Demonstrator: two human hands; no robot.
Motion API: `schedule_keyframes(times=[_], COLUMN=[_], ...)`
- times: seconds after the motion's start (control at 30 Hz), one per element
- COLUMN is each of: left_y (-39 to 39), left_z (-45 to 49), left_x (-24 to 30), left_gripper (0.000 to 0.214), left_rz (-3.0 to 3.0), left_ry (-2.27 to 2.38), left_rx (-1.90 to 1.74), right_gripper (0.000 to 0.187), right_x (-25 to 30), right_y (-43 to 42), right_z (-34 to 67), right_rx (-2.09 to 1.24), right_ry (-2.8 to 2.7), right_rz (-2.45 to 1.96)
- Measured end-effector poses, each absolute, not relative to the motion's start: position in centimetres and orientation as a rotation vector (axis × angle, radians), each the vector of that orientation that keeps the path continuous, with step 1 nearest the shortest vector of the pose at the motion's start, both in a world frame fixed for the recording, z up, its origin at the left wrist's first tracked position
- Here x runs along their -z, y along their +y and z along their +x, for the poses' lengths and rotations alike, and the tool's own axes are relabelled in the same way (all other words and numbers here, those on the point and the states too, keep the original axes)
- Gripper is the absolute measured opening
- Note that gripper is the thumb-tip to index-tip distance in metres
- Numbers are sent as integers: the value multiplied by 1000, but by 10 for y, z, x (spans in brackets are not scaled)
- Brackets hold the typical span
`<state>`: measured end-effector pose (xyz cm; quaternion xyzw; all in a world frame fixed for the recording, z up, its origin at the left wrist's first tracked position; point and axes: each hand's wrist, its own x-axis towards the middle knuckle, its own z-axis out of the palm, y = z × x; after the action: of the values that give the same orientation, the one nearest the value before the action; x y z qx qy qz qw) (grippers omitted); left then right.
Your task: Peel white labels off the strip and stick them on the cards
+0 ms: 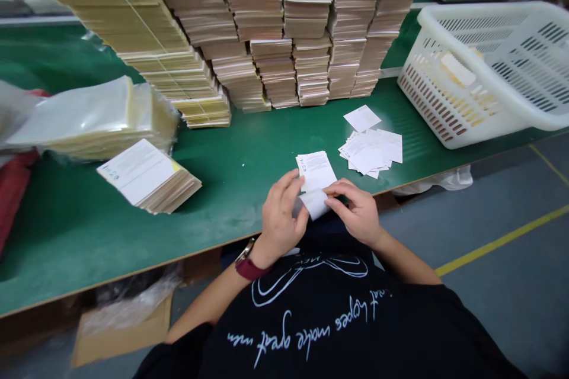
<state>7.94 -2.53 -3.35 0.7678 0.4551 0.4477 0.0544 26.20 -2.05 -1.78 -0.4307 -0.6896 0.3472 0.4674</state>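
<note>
Our left hand (282, 213) and right hand (358, 210) meet at the near edge of the green bench (222, 189): the right pinches a curled white paper (315, 204) by its edge, while the left lies against its other side, though we cannot tell how firmly. That paper sits just below a small pile of printed cards (316, 169). Beyond it, to the right, we have loose cards (373, 151) near a white basket (448, 112); tall paper stacks (306, 12) stand behind.
</note>
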Motion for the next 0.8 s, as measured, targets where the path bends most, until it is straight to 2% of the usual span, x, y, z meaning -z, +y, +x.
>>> schedule_keyframes(times=[0.07,0.17,0.43,0.57,0.7,0.8], left_y=[-26,-25,-20,-20,-21,-22], left_z=[81,84,84,83,84,85], left_x=[36,38,36,36,37,36], left_gripper=[34,27,14,13,14,15], left_rz=[2474,2490,2318,2326,2440,2529], left_ry=[1269,1174,1285,1299,1311,1310], left_rx=[-1414,-1382,-1174,-1118,-1110,-1092], right_gripper=[9,5,14,17,7,7], right_x=[19,20,31,33,30,28], right_y=[-20,-20,-23,-20,-4,8], right_z=[265,267,268,271,271,269], right_rx=[-830,-695,-53,-143,-275,-372], right_ry=[-1718,-1782,-1961,-1751,-1401,-1471], right_rz=[-1049,-1033,-951,-966,-1192,-1333])
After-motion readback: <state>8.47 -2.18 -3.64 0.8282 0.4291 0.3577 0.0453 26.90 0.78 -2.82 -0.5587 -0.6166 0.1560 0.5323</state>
